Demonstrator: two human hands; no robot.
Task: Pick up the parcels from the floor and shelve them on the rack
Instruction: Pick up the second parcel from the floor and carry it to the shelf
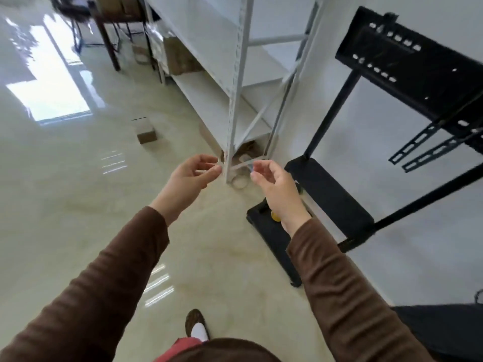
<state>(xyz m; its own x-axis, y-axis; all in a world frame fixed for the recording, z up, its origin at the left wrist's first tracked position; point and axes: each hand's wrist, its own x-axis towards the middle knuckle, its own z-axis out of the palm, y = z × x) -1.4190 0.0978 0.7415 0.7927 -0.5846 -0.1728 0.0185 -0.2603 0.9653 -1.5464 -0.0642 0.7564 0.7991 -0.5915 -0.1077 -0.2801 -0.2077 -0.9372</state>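
Note:
A small brown cardboard parcel point(145, 130) lies on the glossy floor, left of the white metal rack point(235, 82). Both arms in brown sleeves reach forward. My left hand point(193, 173) hangs just left of the rack's near post, fingers curled loosely and holding nothing. My right hand point(271, 184) is just right of that post, fingers half curled and empty. More brown boxes point(180, 58) sit on a rack shelf further back. The rack's near shelves look bare.
A black wheeled TV stand point(339, 194) with a mounting bracket stands right of the rack, close to my right arm. A roll of tape point(239, 182) lies by the rack's foot. A dark table point(109, 35) stands at the back. My foot point(197, 325) is below.

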